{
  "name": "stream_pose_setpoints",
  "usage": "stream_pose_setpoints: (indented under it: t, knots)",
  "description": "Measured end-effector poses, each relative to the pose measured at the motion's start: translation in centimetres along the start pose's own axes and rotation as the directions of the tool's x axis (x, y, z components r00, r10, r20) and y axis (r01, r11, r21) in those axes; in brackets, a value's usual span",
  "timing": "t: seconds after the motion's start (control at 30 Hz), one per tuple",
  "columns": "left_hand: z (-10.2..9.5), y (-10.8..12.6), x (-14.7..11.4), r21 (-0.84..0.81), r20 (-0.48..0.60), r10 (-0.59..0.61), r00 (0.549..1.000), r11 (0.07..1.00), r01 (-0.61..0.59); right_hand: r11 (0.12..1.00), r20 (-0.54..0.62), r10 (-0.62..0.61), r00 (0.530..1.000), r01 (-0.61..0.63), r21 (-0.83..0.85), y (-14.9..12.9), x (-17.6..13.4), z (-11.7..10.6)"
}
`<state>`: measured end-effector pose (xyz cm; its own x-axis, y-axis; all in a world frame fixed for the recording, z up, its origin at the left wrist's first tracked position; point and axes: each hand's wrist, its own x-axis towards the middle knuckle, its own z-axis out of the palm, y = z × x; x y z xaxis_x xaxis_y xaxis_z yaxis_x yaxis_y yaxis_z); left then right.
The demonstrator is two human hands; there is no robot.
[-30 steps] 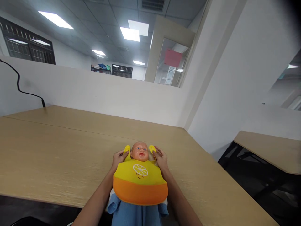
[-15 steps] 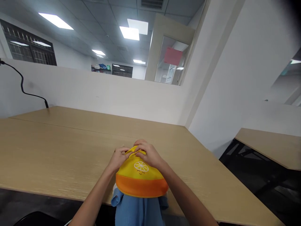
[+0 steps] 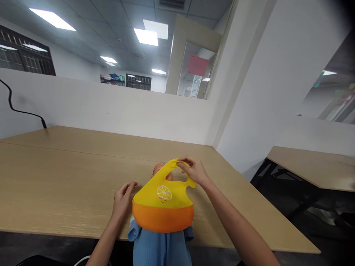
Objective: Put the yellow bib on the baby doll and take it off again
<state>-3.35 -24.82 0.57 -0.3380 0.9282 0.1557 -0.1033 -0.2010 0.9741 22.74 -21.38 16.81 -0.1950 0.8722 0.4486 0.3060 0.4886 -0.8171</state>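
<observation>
Left hand (image 3: 121, 198) off bib (image 3: 164, 205) (now beside it); right fingers (image 3: 184, 160) raised straps (image 3: 168, 169).

Behind the pale wooden surface (image 3: 69, 177) runs a low white wall (image 3: 83, 107), with a black cable (image 3: 43, 123) at the surface's far left corner. Beyond the surface, lit panels (image 3: 146, 37) shine from a grey ceiling (image 3: 102, 22) over a dark barred window (image 3: 23, 55) and a cream door (image 3: 191, 29) bearing a pink sheet (image 3: 198, 65). Right of the surface stands another table (image 3: 313, 166); dark floor (image 3: 16, 247) shows below the surface.
</observation>
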Motion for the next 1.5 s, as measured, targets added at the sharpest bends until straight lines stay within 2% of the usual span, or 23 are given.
stream_pose_setpoints:
  t: [0.07, 0.13, 0.23, 0.33, 0.4, 0.53, 0.63, 0.77, 0.83, 0.93, 1.03, 1.17, 1.33, 1.43, 1.5]
  knots:
    - [-0.8, -1.3, -0.6, 0.064, 0.033, -0.013, 0.999, 0.998, 0.011, 0.999, -0.052, 0.017, 0.998, -0.015, 0.041, -0.8, 0.5, -2.2]
    - [-1.4, -2.2, -1.2, 0.167, 0.114, -0.023, 0.993, 0.986, 0.004, 1.000, -0.112, 0.008, 0.994, -0.006, 0.025, -1.8, 1.0, -4.7]
    - [-1.6, -2.6, -2.0, 0.267, 0.230, -0.013, 0.973, 0.962, -0.050, 0.997, -0.188, -0.015, 0.982, 0.000, -0.081, -3.7, 1.4, -8.6]
    - [-1.5, -2.4, -2.3, 0.305, 0.266, 0.014, 0.964, 0.947, -0.098, 0.982, -0.256, -0.035, 0.966, -0.014, -0.188, -5.7, 1.4, -11.9]
    - [-1.4, -2.2, -2.3, 0.332, 0.279, 0.026, 0.960, 0.935, -0.122, 0.967, -0.291, -0.032, 0.956, -0.044, -0.251, -6.8, 1.2, -13.3]
    - [-1.4, -2.1, -2.1, 0.358, 0.318, 0.019, 0.948, 0.923, -0.139, 0.956, -0.387, -0.014, 0.922, -0.101, -0.276, -8.0, 0.9, -13.9]
    - [-1.6, -2.3, -2.0, 0.354, 0.322, 0.012, 0.947, 0.926, -0.132, 0.940, -0.451, 0.026, 0.892, -0.176, -0.293, -7.8, 1.1, -13.2]
    - [-1.8, -2.7, -2.0, 0.368, 0.323, 0.016, 0.946, 0.919, -0.142, 0.921, -0.469, 0.050, 0.882, -0.222, -0.320, -7.2, 1.9, -12.3]
    - [-1.9, -2.8, -1.9, 0.362, 0.327, 0.016, 0.945, 0.921, -0.141, 0.923, -0.494, 0.060, 0.867, -0.237, -0.302, -7.2, 2.5, -12.3]
    - [-1.9, -2.8, -1.9, 0.349, 0.331, 0.010, 0.944, 0.928, -0.132, 0.930, -0.562, 0.118, 0.818, -0.290, -0.227, -7.0, 3.7, -13.3]
    - [-1.9, -2.8, -1.8, 0.332, 0.335, 0.003, 0.942, 0.935, -0.121, 0.923, -0.597, 0.253, 0.761, -0.375, -0.086, -4.7, 4.6, -15.1]
    - [-2.0, -3.0, -1.7, 0.307, 0.348, -0.004, 0.938, 0.945, -0.110, 0.867, -0.556, 0.453, 0.697, -0.489, 0.094, 2.5, 3.6, -17.0]
    - [-1.9, -2.7, -1.8, 0.311, 0.343, -0.027, 0.939, 0.946, -0.087, 0.786, -0.480, 0.584, 0.655, -0.603, 0.134, 11.9, -1.7, -17.3]
    - [-1.8, -2.1, -2.0, 0.311, 0.348, -0.044, 0.936, 0.948, -0.071, 0.741, -0.436, 0.640, 0.632, -0.659, 0.133, 15.2, -5.3, -17.6]
    - [-1.7, -1.9, -2.2, 0.317, 0.346, -0.055, 0.936, 0.946, -0.061, 0.727, -0.451, 0.647, 0.614, -0.675, 0.124, 16.6, -7.3, -18.1]
